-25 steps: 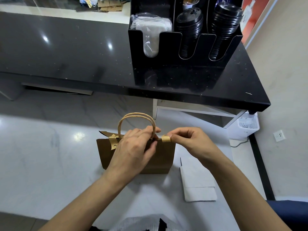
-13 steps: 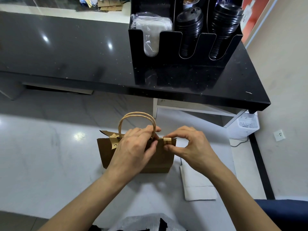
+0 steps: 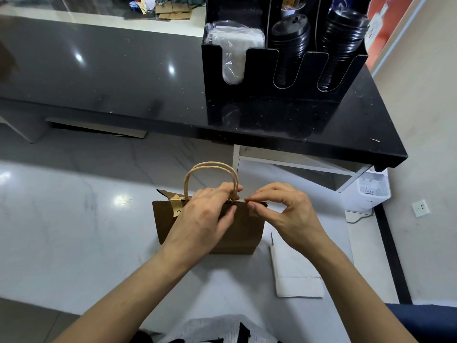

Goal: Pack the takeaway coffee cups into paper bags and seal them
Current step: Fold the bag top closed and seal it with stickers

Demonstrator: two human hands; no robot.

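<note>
Fingers [image 3: 249, 201] of both hands pinching brown paper bag's [image 3: 243, 231] folded rim, risking crooked seal if slipping.

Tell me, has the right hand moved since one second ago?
Yes. The right hand has shifted left and slightly down onto the top edge of the paper bag, closing toward the left hand beside the handles.
</note>
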